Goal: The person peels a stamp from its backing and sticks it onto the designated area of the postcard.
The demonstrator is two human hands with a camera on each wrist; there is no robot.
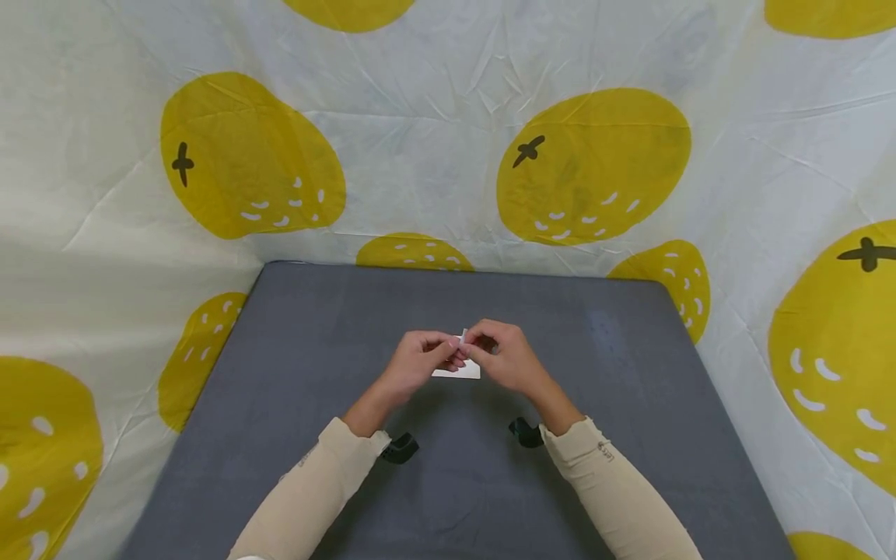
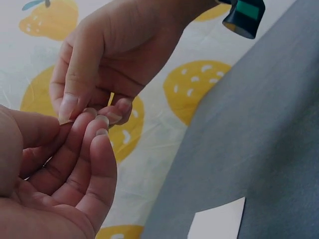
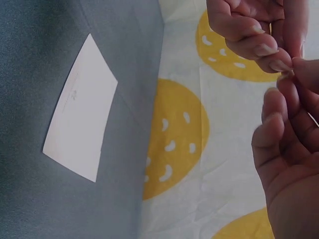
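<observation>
My left hand (image 1: 418,359) and right hand (image 1: 507,356) meet fingertip to fingertip above the table in the head view. Between their thumbs and fingers they pinch a small white strip (image 1: 464,334), mostly hidden; what it is I cannot tell. Close up in the left wrist view, the left hand (image 2: 60,174) has its fingers curled inward against the fingertips of the right hand (image 2: 109,55). Below and behind the hands, a white rectangular card (image 3: 82,112) with a faint small mark lies flat on the table.
The dark grey table (image 1: 448,482) has its far edge close to a white cloth (image 1: 420,155) printed with yellow fruit, which also hangs along both sides. Black straps, one of them near the left wrist (image 1: 400,449), stick out below the beige sleeves (image 1: 315,490).
</observation>
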